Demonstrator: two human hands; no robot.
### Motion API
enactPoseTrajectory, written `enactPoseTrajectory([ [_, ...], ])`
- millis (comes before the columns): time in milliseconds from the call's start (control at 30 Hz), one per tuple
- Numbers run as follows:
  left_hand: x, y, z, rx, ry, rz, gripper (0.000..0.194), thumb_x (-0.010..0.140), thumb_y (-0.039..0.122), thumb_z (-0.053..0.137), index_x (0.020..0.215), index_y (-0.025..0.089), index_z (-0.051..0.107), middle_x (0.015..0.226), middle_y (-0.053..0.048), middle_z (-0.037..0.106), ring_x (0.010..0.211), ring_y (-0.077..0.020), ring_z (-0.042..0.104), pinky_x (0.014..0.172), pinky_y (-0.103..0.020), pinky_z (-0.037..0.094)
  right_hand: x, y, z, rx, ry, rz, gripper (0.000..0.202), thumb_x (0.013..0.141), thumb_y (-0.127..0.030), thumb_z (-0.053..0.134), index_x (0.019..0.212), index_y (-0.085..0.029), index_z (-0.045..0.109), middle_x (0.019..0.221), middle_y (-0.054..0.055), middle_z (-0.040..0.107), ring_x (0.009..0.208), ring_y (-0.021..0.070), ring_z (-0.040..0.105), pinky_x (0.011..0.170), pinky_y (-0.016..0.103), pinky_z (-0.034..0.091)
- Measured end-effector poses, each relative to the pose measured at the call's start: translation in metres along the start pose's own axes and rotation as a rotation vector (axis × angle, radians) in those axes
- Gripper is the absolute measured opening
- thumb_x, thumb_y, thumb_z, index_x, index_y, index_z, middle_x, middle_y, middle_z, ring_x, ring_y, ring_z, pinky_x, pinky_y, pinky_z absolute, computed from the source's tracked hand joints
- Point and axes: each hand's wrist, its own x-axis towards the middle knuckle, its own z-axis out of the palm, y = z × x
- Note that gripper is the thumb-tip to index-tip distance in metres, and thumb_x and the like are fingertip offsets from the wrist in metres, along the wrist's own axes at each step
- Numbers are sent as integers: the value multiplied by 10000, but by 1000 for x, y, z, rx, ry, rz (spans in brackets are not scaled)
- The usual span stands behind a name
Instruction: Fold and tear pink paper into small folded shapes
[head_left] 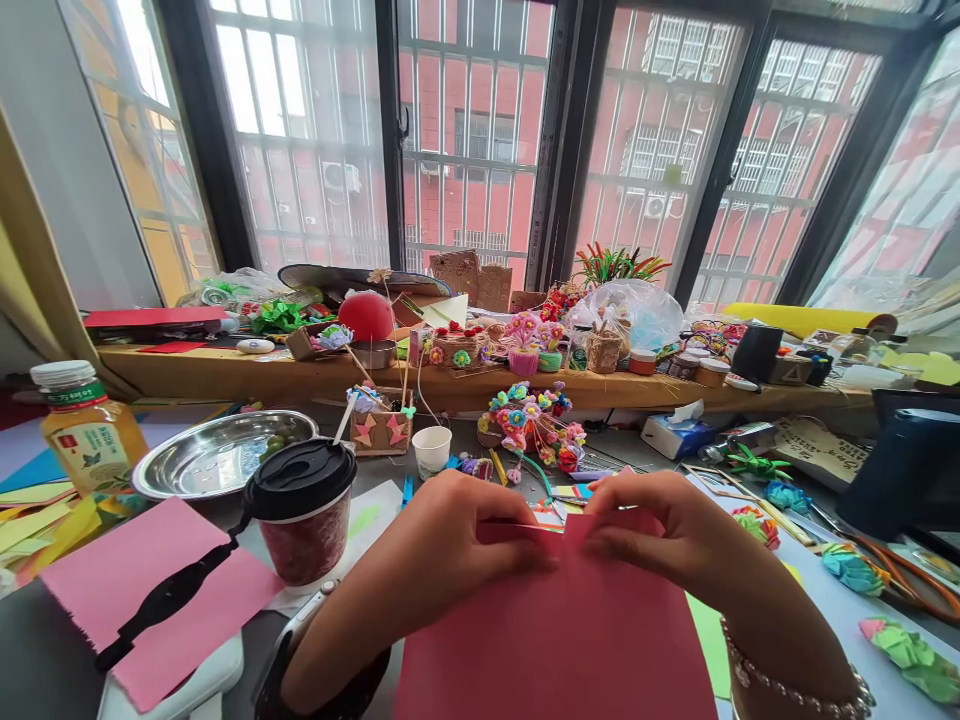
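A large dark pink sheet of paper (555, 640) is held up in front of me by its top edge. My left hand (480, 530) pinches that edge left of the middle, thumb on the near side and fingers behind. On the right of the middle, my right hand (652, 525) grips the same edge in the same way. Between the two thumbs the top edge shows a small step or split. The fingertips behind the paper are hidden. A lighter pink sheet (195, 590) lies at the left with a black strap across it.
A lidded cup (304, 520), a metal tray (217, 455) and a juice bottle (94, 430) stand at left. Ahead are a paper cup (432, 452) and craft flowers (532, 420). Folded paper pieces (855, 568) and a dark container (900, 480) are at right. A cluttered sill (450, 380) runs behind.
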Motion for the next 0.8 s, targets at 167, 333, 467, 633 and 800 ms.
enactPoseTrajectory([
  [167,2,-2,0,-59,-10,17,280,717,411,545,675,157,654,616,24,583,624,-116,489,530,-169,335,0,3,0,54,-6,20,111,740,-249,598,710,-148,633,719,27,639,691,145,571,610,222,438],
  [333,3,-6,1,-103,-33,5,309,721,431,538,713,149,664,662,6,623,666,-136,522,548,-177,356,2,5,1,85,-8,29,117,730,-252,609,700,-141,634,707,27,635,683,144,565,603,217,435],
  [467,4,-8,1,-121,-40,17,307,725,425,538,705,142,656,647,9,612,650,-131,517,538,-178,354,3,7,1,116,-32,43,154,727,-301,610,718,-148,630,714,23,630,689,148,569,589,215,440],
  [633,2,-10,-7,-128,-7,-19,343,713,465,534,722,147,663,654,6,601,644,-135,516,526,-182,359,5,18,-7,75,211,75,234,666,-396,647,711,-169,618,683,17,614,626,144,557,502,209,420],
  [800,3,-14,-17,-205,62,-43,336,709,460,547,738,140,648,676,2,592,659,-139,518,543,-193,378,10,25,-12,515,387,107,361,603,-397,695,884,-192,597,798,49,647,661,170,609,539,242,473],
])
